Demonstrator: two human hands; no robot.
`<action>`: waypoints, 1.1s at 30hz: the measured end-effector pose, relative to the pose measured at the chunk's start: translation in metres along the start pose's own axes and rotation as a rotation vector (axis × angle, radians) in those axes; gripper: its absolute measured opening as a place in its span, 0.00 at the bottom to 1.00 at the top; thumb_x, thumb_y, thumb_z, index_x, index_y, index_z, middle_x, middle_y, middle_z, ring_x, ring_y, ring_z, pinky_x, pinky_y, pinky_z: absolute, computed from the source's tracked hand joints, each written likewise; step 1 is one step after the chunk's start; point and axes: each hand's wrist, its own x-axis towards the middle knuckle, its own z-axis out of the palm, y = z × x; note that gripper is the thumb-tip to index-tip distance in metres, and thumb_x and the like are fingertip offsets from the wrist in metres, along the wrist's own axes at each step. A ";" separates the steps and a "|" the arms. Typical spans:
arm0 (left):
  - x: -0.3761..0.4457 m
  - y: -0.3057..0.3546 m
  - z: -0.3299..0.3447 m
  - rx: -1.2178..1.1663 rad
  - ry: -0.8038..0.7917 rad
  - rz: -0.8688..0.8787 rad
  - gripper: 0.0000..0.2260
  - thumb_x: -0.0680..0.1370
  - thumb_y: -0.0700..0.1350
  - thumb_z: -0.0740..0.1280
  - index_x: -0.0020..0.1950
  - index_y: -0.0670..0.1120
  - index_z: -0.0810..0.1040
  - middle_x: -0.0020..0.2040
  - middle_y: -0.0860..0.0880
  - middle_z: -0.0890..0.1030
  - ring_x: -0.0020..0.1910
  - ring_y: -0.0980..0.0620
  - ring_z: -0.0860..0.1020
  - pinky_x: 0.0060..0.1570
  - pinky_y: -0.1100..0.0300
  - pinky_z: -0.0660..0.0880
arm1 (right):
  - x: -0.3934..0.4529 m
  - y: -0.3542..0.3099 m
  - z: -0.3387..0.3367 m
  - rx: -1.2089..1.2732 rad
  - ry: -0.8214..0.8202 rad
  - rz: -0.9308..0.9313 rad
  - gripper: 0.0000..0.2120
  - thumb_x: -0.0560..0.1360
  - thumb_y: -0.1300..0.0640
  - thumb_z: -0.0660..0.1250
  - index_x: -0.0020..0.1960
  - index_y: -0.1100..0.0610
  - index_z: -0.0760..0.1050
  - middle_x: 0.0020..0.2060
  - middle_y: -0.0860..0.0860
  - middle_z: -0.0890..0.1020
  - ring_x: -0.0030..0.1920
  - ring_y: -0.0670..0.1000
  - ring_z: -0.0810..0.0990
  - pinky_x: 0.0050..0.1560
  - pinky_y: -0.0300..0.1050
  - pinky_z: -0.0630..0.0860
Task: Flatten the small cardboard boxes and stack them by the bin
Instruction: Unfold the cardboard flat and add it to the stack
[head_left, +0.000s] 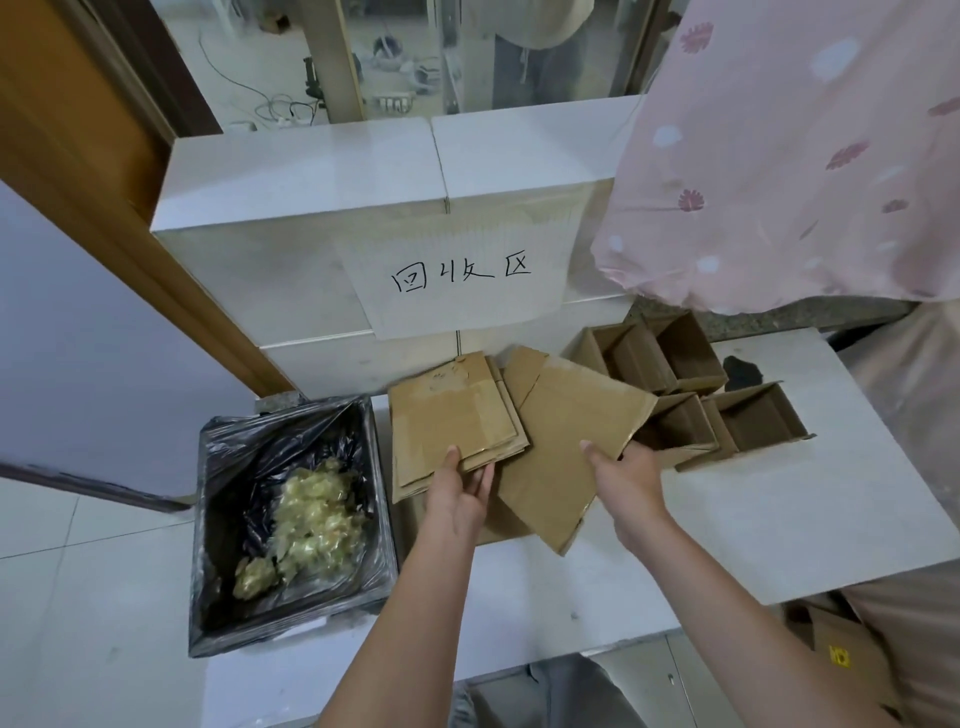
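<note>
A big white carton stood at the back with a handwritten paper sign taped to its front, probably marking this corner as the collecting spot. A pink flowered cloth hung over the upper right. In front lay a low white table, which served as the work surface; pale floor tiles showed to its left and a wooden door frame ran up beyond them.

Against the table's left edge stood the bin, lined with a black bag and holding a heap of yellowish plastic scraps. The stack of flattened boxes lay on the table just beside the bin, as the task asks.

To the right of the stack, a flattened box was held tilted, one corner overlapping the stack and the near end lifted off the table. It was likely being brought across to join the pile. Farther right, four open boxes stood together with their flaps up, still unflattened, so the job looked partly done.

The left hand held the near corner of the stack, thumb on top and fingers below, seemingly to steady or square it. The right hand gripped the tilted box at its right edge, thumb on top and fingers curled beneath.
</note>
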 end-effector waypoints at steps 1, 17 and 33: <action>-0.002 -0.002 0.000 -0.026 -0.003 -0.004 0.15 0.79 0.42 0.71 0.65 0.41 0.78 0.59 0.42 0.79 0.56 0.43 0.79 0.54 0.48 0.80 | -0.002 0.010 0.010 0.042 -0.013 0.050 0.04 0.77 0.59 0.71 0.52 0.54 0.81 0.47 0.48 0.85 0.51 0.53 0.83 0.54 0.49 0.79; 0.018 -0.006 -0.024 0.013 0.001 0.020 0.07 0.80 0.44 0.70 0.50 0.40 0.78 0.63 0.40 0.79 0.48 0.44 0.79 0.56 0.50 0.77 | 0.012 0.095 0.123 0.652 -0.299 0.658 0.14 0.84 0.58 0.58 0.63 0.64 0.76 0.59 0.59 0.82 0.62 0.55 0.79 0.67 0.49 0.72; 0.023 -0.011 -0.019 0.077 -0.014 0.044 0.18 0.79 0.41 0.71 0.67 0.38 0.76 0.60 0.39 0.80 0.51 0.41 0.80 0.55 0.48 0.78 | 0.027 0.110 0.101 -0.071 -0.480 0.616 0.12 0.82 0.57 0.61 0.41 0.58 0.75 0.28 0.52 0.78 0.26 0.47 0.75 0.35 0.41 0.75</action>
